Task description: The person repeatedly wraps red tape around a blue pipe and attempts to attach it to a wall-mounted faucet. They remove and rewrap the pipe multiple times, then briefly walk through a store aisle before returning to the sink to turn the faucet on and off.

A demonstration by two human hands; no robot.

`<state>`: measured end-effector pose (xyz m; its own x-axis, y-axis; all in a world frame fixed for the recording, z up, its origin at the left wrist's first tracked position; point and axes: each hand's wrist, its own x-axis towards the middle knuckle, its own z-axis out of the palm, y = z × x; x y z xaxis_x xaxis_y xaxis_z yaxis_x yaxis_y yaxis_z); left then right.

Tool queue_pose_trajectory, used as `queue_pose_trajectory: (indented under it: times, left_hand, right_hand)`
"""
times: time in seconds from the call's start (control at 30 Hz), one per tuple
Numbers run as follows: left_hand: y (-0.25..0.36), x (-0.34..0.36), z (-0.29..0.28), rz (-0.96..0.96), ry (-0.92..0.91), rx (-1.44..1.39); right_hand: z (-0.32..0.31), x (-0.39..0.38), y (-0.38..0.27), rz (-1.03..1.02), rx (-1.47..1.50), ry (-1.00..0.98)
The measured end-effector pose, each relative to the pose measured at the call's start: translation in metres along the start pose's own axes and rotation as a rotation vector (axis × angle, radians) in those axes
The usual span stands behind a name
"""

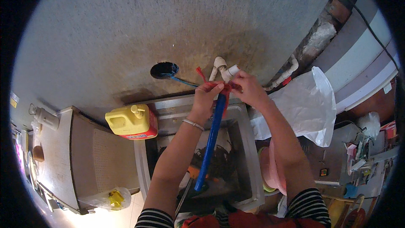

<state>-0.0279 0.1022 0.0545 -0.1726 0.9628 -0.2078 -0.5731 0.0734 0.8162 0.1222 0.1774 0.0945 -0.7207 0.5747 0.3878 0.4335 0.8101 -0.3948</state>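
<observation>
Both my hands are at the top end of a blue hose [212, 143], below a white pipe fitting [219, 63] on the wall. A red plastic strip [226, 88] is wrapped around the hose top, and one loose end sticks up to the left. My left hand [205, 99] pinches the strip from the left, thumb toward the hose. On the other side, my right hand [251, 90] has its fingers closed on the strip too, close to a white pipe end [233, 70]. The hose hangs down over the metal sink [256, 173], its lower end free.
A yellow jug [126, 118] stands on the sink's left rim. Left of it is a pale cabinet [101, 156]. White plastic sheeting [306, 105] and a pink basin [274, 169] lie to the right. The wall has a round hole [163, 70] with a blue cord.
</observation>
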Motion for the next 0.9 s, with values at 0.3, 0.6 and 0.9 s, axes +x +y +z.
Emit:
queue_pose_trajectory:
  times: [0.3, 0.6, 0.9]
  left_hand:
    - [0.000, 0.001, -0.007, 0.019, -0.026, -0.003]
    - [0.005, -0.003, -0.002, 0.043, -0.073, -0.052]
    - [-0.004, 0.005, -0.008, 0.069, -0.168, -0.073]
  right_hand:
    - [-0.050, -0.002, -0.006, 0.022, -0.247, -0.159]
    - [0.008, 0.001, 0.001, -0.087, -0.200, -0.050]
    - [0.023, 0.000, -0.013, 0.010, -0.246, 0.163]
